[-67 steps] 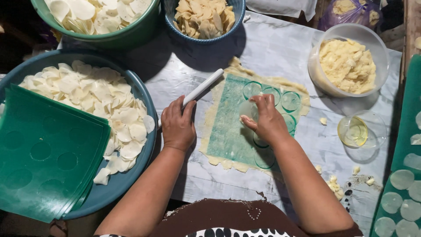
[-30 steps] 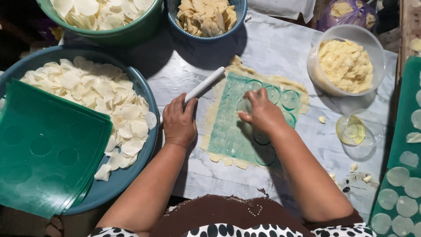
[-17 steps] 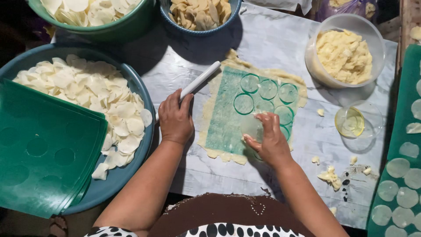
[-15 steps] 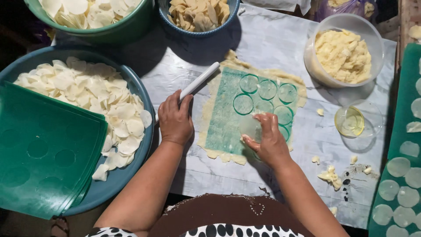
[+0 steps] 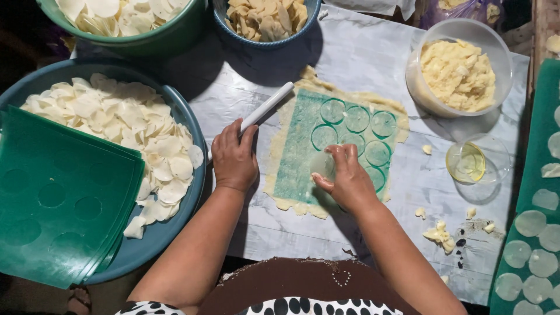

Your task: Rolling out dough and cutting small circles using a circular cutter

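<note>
The right hand (image 5: 349,182) covers most of the small round cutter (image 5: 322,165) it presses down, so only a pale blurred rim shows, and the dough sheet (image 5: 332,146) beneath the palm is hidden. The left hand (image 5: 234,160) wraps the near end of the white roller (image 5: 269,105), so that end cannot be seen. The green bowl (image 5: 146,35) and the blue bowl (image 5: 265,23) at the top are cut off by the edge. The green tray (image 5: 534,233) runs off the right side. The stack of green sheets (image 5: 58,198) buries part of the pale discs (image 5: 128,128) in the big basin (image 5: 169,233). The dark specks (image 5: 461,242) by the crumbs are too small to identify.
</note>
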